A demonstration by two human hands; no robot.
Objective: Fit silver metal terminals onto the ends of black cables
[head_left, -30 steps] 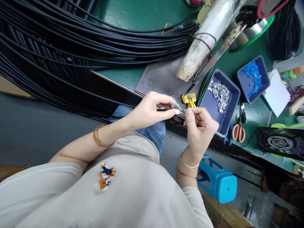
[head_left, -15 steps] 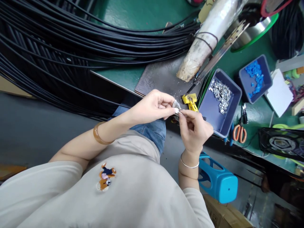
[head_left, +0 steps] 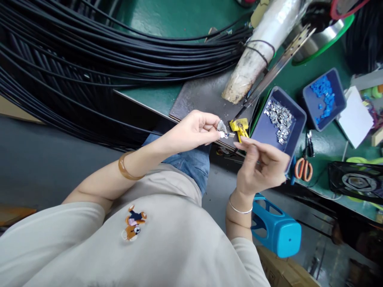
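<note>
My left hand (head_left: 200,129) is closed in a pinch, with thumb and forefinger tip together. Between them is a cable end with a small silver connector piece (head_left: 230,135) sticking out to the right. A grey covering wraps the forefinger tip. My right hand (head_left: 261,163) is apart from the connector, fingers bent and loosely spread; I see nothing in it. Just beyond its fingertips lies a yellow hand tool (head_left: 240,126) at the bench edge. A purple-grey bin (head_left: 272,153) with many small silver metal pieces (head_left: 279,119) stands beside the right hand.
Coils of black cable (head_left: 143,56) cover the bench's left. A plastic-wrapped roll (head_left: 257,59) lies across a dark board (head_left: 197,97). To the right are a second bin (head_left: 308,105) of blue pieces, orange-handled scissors (head_left: 303,169) and a black fan-like unit (head_left: 356,181). A blue stool (head_left: 284,231) stands below.
My right hand has let go of the cable end and moved right, towards the bin, its fingers loosening. My left hand has stayed almost in place, still pinching the cable end.
</note>
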